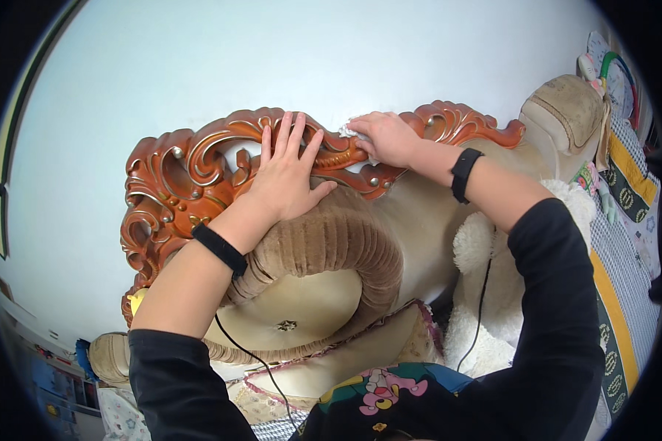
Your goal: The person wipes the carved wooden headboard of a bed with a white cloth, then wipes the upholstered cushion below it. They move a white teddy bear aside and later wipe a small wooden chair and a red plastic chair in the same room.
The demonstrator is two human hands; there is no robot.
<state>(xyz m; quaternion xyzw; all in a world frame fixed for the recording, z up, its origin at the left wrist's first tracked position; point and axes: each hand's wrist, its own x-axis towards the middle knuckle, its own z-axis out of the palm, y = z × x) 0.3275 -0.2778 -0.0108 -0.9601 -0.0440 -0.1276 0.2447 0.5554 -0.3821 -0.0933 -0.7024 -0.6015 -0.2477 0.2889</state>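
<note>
Before me stands an upholstered headboard or sofa back topped by a carved reddish-brown wooden crest (pixel 215 138) with scrolls and silvery highlights. My left hand (pixel 289 171) lies flat with spread fingers across the carving and the edge of the brown pleated fabric ring (pixel 331 237). On the crest's right part, my right hand (pixel 389 138) presses a crumpled white cloth or tissue (pixel 353 129) against the wood. Part of that white piece is hidden under the fingers. The ring surrounds a beige tufted panel (pixel 287 303) with a metallic button.
A pale wall (pixel 364 55) rises behind the crest. At right are a cream plush toy (pixel 474 248), a padded beige corner (pixel 565 110) and a checked cloth (pixel 618 253) with yellow bands. A lace-edged cushion (pixel 358 358) lies below. Black cords (pixel 482 303) run from both wrists.
</note>
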